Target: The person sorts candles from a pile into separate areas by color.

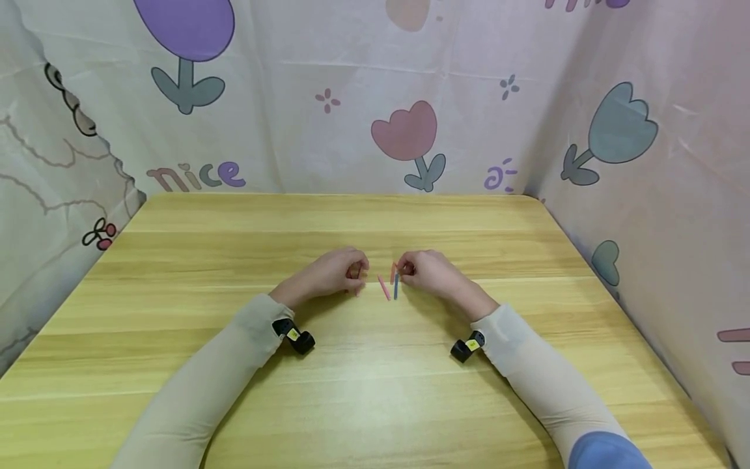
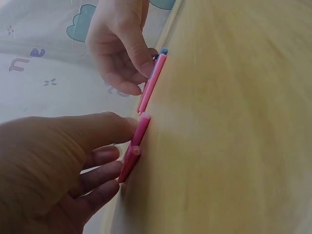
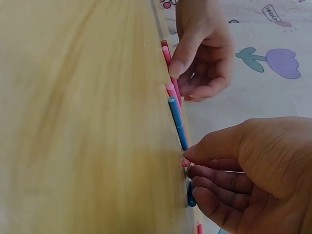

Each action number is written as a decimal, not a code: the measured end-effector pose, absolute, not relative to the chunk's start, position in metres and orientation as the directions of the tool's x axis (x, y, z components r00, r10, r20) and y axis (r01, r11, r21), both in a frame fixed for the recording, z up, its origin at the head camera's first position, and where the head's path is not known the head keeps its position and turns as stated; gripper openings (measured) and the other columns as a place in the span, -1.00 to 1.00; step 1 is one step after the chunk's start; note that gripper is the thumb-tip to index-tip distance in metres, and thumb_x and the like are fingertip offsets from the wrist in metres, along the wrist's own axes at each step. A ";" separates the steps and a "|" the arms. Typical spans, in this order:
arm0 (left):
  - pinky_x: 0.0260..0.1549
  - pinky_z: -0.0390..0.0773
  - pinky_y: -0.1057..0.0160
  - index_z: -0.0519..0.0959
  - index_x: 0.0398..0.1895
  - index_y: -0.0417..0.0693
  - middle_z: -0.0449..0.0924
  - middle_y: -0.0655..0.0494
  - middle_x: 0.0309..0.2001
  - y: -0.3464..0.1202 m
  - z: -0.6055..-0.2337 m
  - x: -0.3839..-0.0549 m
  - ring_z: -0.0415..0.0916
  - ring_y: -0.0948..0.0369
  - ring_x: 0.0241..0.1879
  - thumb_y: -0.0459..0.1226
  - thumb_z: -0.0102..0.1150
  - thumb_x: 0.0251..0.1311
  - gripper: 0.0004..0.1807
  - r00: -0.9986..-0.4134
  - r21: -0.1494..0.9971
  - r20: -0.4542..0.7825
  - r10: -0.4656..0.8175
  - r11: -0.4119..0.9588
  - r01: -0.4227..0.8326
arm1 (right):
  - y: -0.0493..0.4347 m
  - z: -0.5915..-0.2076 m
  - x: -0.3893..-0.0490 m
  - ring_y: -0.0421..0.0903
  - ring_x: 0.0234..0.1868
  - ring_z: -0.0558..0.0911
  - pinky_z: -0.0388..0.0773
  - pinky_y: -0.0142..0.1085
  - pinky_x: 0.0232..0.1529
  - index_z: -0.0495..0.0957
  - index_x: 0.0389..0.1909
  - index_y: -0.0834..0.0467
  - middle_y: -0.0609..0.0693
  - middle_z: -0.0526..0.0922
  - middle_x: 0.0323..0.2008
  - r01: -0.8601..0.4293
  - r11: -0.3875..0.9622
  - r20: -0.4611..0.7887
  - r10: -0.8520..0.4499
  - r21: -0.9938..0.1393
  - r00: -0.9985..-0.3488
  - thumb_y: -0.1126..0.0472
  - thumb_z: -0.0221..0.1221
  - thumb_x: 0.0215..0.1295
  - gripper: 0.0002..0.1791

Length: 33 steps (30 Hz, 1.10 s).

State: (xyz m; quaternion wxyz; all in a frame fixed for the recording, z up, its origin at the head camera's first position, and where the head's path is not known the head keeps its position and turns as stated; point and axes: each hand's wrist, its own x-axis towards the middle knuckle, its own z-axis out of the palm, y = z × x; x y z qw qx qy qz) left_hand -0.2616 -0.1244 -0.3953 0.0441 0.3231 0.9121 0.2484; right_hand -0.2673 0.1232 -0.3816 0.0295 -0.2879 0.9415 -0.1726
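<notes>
Several short, thin coloured sticks lie on the wooden table between the hands. In the head view, a pink stick (image 1: 383, 288) and a blue stick (image 1: 396, 286) sit nearest my right hand (image 1: 432, 273), beside an orange-pink stick (image 1: 392, 272). Thumb and forefinger of that hand come together around the pinkish end of a stick (image 3: 185, 163) in the right wrist view; its rest is hidden. My left hand (image 1: 328, 272) has loosely bent fingers. Its thumb touches a pink stick (image 2: 141, 129), with a red stick (image 2: 129, 163) close to the fingertips.
The wooden table (image 1: 375, 391) reaches back to a patterned curtain (image 1: 293, 130), which also hangs at both sides. Each wrist wears a small black camera; the left one (image 1: 295, 335) and the right one (image 1: 467, 346) hang just above the tabletop.
</notes>
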 end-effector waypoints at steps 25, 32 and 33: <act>-0.34 0.56 0.27 0.60 0.02 -0.25 0.66 0.06 -0.30 -0.140 -0.395 -0.276 0.47 0.26 -0.70 -0.45 0.18 0.13 -0.66 -0.895 0.571 -0.023 0.446 0.741 0.354 | 0.122 -0.381 -0.268 -0.12 -0.29 0.56 0.52 -0.24 -0.19 0.66 -0.05 0.19 -0.04 0.64 -0.31 -0.536 0.782 0.028 -0.558 -0.319 -0.830 0.31 0.26 0.21 -0.73; -0.42 0.50 0.33 0.66 -0.09 -0.18 0.61 0.10 -0.42 -0.142 -0.390 -0.274 0.46 0.30 -0.61 -0.46 0.20 0.01 -0.68 -0.877 0.505 -0.012 0.480 0.760 0.409 | 0.123 -0.383 -0.267 -0.10 -0.24 0.58 0.52 -0.21 -0.14 0.63 -0.03 0.20 -0.03 0.63 -0.30 -0.534 0.784 0.019 -0.558 -0.317 -0.830 0.33 0.28 0.14 -0.67; -0.49 0.50 0.32 0.65 -0.09 -0.18 0.61 0.08 -0.41 -0.142 -0.390 -0.274 0.46 0.27 -0.64 -0.47 0.19 0.03 -0.68 -0.878 0.537 -0.026 0.478 0.747 0.391 | 0.124 -0.383 -0.267 -0.10 -0.24 0.58 0.52 -0.21 -0.13 0.63 -0.03 0.20 -0.04 0.62 -0.30 -0.532 0.785 0.014 -0.557 -0.319 -0.830 0.34 0.29 0.13 -0.67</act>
